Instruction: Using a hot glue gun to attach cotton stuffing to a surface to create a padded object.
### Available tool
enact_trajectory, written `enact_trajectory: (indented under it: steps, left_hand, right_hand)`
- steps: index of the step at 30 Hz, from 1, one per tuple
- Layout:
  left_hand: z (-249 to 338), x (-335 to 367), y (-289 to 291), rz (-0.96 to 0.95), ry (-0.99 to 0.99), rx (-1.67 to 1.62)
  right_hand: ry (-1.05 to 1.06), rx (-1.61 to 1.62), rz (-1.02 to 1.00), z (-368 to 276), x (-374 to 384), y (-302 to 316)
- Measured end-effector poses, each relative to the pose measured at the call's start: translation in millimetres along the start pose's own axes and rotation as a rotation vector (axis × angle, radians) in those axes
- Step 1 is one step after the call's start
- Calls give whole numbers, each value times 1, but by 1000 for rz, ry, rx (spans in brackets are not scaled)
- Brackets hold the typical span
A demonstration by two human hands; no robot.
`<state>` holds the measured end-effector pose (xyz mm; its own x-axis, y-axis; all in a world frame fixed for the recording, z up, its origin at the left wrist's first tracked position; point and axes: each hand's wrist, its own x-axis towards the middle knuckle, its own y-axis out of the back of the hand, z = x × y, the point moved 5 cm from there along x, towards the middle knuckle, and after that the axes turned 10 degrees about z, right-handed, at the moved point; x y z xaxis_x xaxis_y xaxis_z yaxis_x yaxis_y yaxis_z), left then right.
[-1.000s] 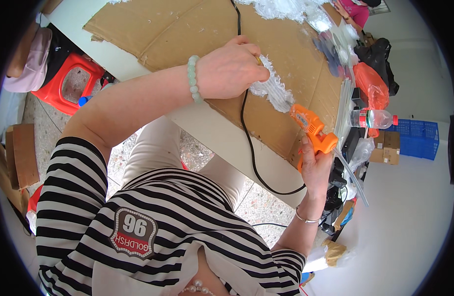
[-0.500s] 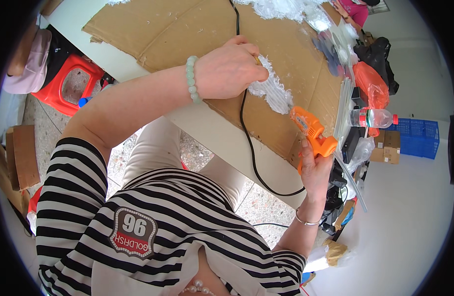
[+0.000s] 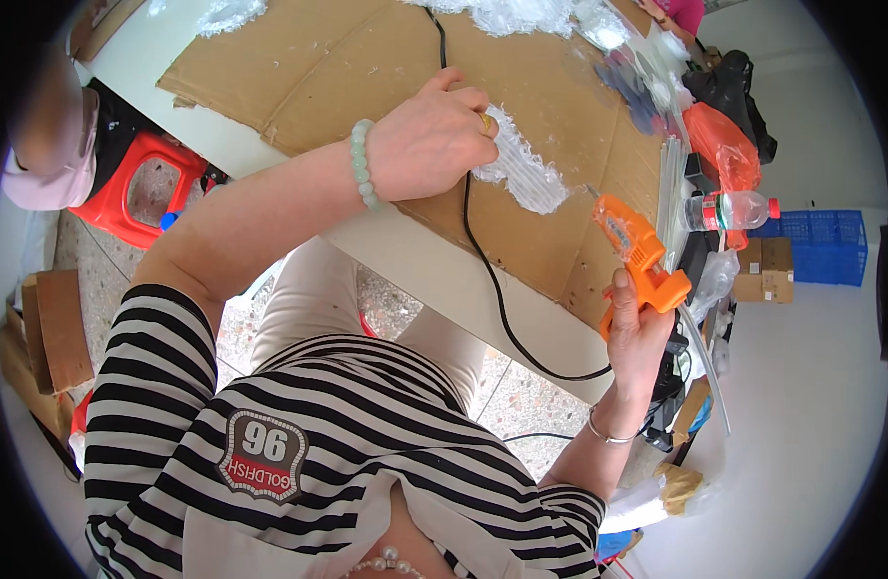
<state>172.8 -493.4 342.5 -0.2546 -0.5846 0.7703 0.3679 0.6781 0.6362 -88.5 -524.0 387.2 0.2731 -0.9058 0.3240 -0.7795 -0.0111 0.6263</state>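
My left hand [image 3: 434, 135] lies over the cardboard, fingers bent and closed at the left end of a white ribbed piece with frayed, fringed edges [image 3: 531, 172]. The fingertips are partly hidden. On the right, my right hand [image 3: 637, 338] is wrapped round the handle of an orange glue gun [image 3: 629, 239]. Its thin nozzle points up and left, a little to the right of the white piece and apart from it. A black cord [image 3: 487, 256] runs across the cardboard beneath my left hand and curves down toward my right hand.
A large cardboard sheet [image 3: 338, 82] covers much of the white table [image 3: 386, 236]. White fringed material [image 3: 507, 14] is heaped at the far edge. Clear rods [image 3: 671, 188], a plastic bottle [image 3: 743, 208] and an orange bag [image 3: 722, 145] lie right. A red stool [image 3: 140, 198] stands left, beside another person.
My right hand has drawn the glue gun to the right, so its nozzle has come away from the white piece. My left hand stays at the piece, shifted slightly left.
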Motion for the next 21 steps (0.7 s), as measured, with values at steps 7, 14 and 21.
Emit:
enact_trajectory:
  steps: [7,14,21]
  left_hand:
    - [10,10,0,-60,-3,13]
    - [28,24,17,-34,26,7]
    - [36,32,15,-5,35,13]
  right_hand:
    - [-91,298,-5,-9,4,-5]
    - [-156,515,-51,10,3,-7]
    - [-211,570,-68,30,-5,-2]
